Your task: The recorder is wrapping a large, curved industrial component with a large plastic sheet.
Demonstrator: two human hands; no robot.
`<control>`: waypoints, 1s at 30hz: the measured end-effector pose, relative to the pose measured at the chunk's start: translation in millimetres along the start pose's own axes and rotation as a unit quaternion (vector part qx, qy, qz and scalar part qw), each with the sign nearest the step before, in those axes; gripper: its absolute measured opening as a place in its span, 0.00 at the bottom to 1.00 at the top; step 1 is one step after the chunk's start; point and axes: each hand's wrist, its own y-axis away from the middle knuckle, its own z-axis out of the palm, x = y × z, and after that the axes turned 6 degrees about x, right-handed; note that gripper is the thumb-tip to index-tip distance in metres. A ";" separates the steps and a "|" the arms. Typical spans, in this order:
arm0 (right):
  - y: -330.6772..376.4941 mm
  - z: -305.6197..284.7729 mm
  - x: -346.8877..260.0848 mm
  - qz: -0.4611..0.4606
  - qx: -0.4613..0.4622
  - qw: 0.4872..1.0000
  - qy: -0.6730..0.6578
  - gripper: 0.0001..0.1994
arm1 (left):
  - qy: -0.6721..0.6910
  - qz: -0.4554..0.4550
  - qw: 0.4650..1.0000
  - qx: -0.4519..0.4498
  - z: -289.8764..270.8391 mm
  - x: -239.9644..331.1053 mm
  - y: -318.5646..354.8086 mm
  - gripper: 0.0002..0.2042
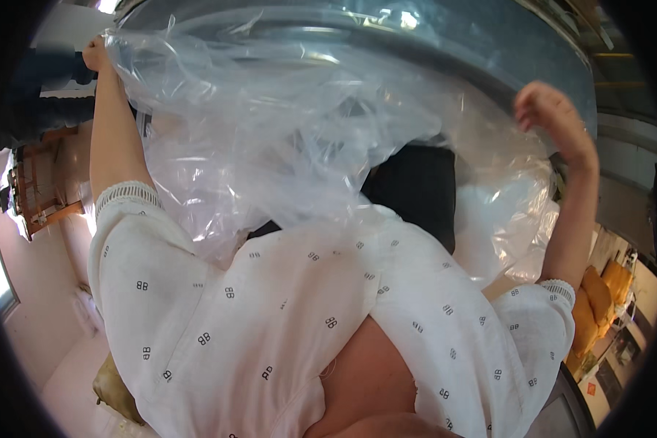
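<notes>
A large sheet of clear plastic film (pixel 270 131) lies crumpled and billowing in front of me, spread from the far left across to the right. At the far left, my left hand (pixel 93 52) is closed on the film's corner, with the arm stretched out. My right hand (pixel 551 113) is raised at the right, above the film's right side. Its fingers are loosely curled and slightly apart, and nothing shows in them. Behind the film is a broad, glossy blue-grey surface (pixel 489 51) with a curved edge, partly covered by the plastic.
Black cloth (pixel 416 190) shows below the film, close to my body. Wooden furniture (pixel 47 182) stands at the left, near a dark blue shape (pixel 58 80). An olive cushion-like thing (pixel 117 390) is at the lower left. Orange-yellow items (pixel 598 310) lie at the right.
</notes>
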 end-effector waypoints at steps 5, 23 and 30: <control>1.5 156.0 63.9 -0.045 -0.230 0.971 0.039 0.17 | 0.021 -0.017 0.999 0.031 2.5 -11.7 -14.1 0.14; 137.5 4.1 -7.8 -0.397 0.363 0.834 -0.122 0.19 | 0.137 -0.065 0.987 0.057 -38.8 37.8 32.7 0.16; 112.5 156.4 -17.1 -0.267 0.629 0.718 0.131 0.14 | 0.092 0.000 0.996 -0.007 -16.5 5.1 26.2 0.13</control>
